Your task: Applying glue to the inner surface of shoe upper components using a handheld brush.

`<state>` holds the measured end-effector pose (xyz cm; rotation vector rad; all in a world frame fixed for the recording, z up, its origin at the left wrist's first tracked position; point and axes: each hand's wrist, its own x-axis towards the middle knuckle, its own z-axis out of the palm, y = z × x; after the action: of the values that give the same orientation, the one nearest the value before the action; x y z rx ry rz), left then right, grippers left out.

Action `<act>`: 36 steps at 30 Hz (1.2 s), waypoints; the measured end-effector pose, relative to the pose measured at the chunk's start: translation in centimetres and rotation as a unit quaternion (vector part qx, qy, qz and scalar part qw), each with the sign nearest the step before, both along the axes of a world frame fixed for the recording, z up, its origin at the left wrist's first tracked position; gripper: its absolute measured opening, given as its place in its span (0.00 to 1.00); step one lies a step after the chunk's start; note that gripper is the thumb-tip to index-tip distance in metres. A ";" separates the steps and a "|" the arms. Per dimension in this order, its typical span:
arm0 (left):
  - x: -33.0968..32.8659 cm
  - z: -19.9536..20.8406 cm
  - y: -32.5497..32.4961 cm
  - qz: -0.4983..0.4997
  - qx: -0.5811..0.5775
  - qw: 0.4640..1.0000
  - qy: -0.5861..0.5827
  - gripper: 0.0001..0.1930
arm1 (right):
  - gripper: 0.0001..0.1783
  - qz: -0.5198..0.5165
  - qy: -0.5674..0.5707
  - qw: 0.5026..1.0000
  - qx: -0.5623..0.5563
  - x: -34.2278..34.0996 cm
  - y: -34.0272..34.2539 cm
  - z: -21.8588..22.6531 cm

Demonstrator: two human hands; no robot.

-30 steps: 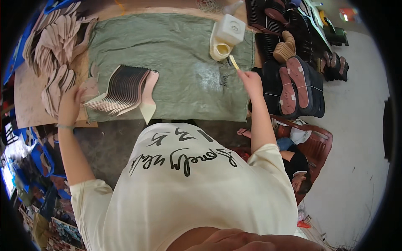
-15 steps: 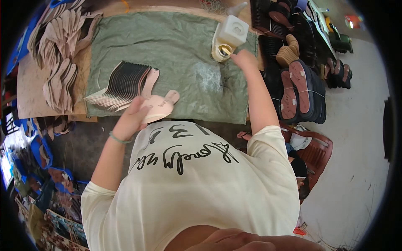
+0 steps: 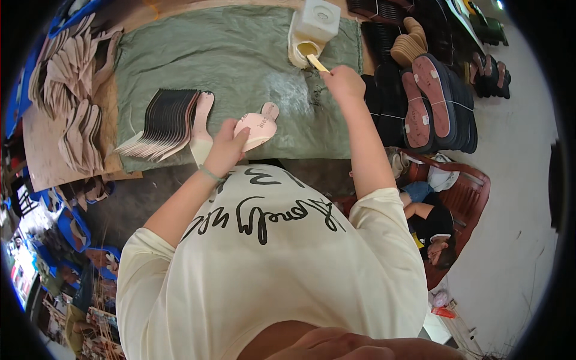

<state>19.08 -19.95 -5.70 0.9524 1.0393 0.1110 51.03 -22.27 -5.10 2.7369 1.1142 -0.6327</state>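
Observation:
My left hand (image 3: 228, 148) grips a pale pink insole (image 3: 257, 129) near the cloth's front edge, thumb on top. My right hand (image 3: 346, 84) is closed around the end of a flat yellowish stick or brush (image 3: 316, 62); its tip is at the mouth of a cut-open plastic container (image 3: 295, 50) smeared with yellowish residue, perhaps glue. Joined to that container is a whitish plastic jug (image 3: 321, 23). Left of my left hand lies a fanned row of black-topped insoles (image 3: 170, 117), with one pink insole (image 3: 204, 113) at its right end.
A green cloth (image 3: 228, 54) covers the table, with a whitish smear in its middle right. Loose pinkish insoles (image 3: 69, 78) pile up at far left. Tied insole bundles (image 3: 435, 96) stand at right. Beyond them, another person (image 3: 433, 225) is by a reddish-brown chair (image 3: 474, 192).
My left hand has shifted right with the insole, away from the fanned row. The right hand has drawn back slightly, so more of the stick shows outside the container. The view has shifted slightly.

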 end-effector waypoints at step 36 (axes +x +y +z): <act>0.2 -2.5 0.9 -0.105 0.234 0.963 0.080 0.18 | 0.19 -0.362 0.502 0.693 0.370 -13.6 -9.8 -2.6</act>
<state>19.33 -19.04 -8.18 1.5171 1.0747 0.1064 37.41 -32.04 -7.71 3.5081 0.1833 -2.5058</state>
